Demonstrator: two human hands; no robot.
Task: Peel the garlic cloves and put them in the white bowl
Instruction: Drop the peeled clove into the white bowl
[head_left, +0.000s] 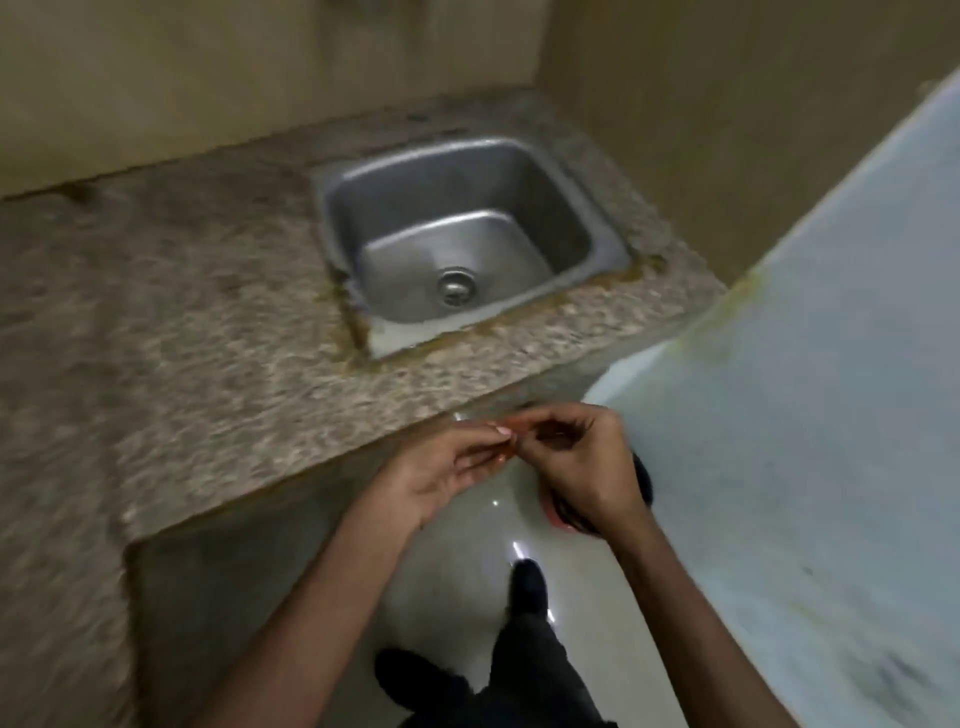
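Observation:
My left hand (447, 467) and my right hand (587, 465) meet fingertip to fingertip below the counter's front edge, over the floor. Between them they pinch a small pale garlic clove (505, 442), which is blurred and mostly hidden by the fingers. My right hand's fingers are curled over it, and my left thumb and fingers close on it from the left. No white bowl is in view.
A speckled granite counter (208, 364) holds a steel sink (597, 244) at the back right. A pale blue panel (805, 415) stands at the right. My dark-clothed legs and foot (527, 587) are over the glossy floor (467, 545). A red and black thing (558, 514) shows under my right wrist.

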